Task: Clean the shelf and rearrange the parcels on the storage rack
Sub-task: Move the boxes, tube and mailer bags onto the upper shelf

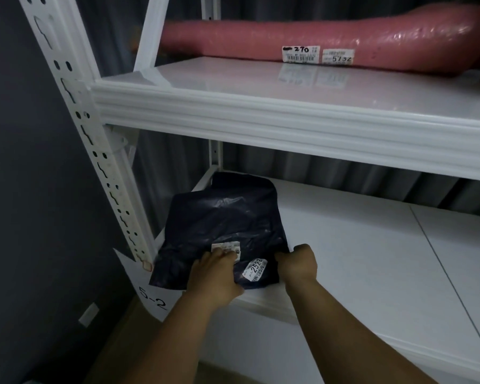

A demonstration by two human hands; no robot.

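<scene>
**A:** Hands first, since that's what you asked about. Left hand (216, 275) lies on top of the dark parcel (222, 231), fingers fairly straight and pressing down on its near end, fingertips right at the small white label (225, 247). No curl round anything that I can see.

**B:** And the right one?

**A:** Right hand (298, 266) is curled, its grip closed on the parcel's near right corner, thumb up top, with the fingers tucked under or behind the plastic (can't see them properly).

**B:** Where's the parcel sitting?

**A:** Flat on the lower shelf (358, 245) of the white rack, at the left end, close to the perforated upright (94, 151). Its near edge hangs slightly over the shelf front. Second sticker (255, 270) sits between the two hands, reads 2523 or close to it.

**B:** Anything else on the rack?

**A:** Upper shelf (261, 81) has a long pink wrapped roll (316, 37) lying across it, two labels (317, 54) on its front. Paper tag (153, 297) marked 5-2 hangs at the lower shelf's left corner.
</scene>
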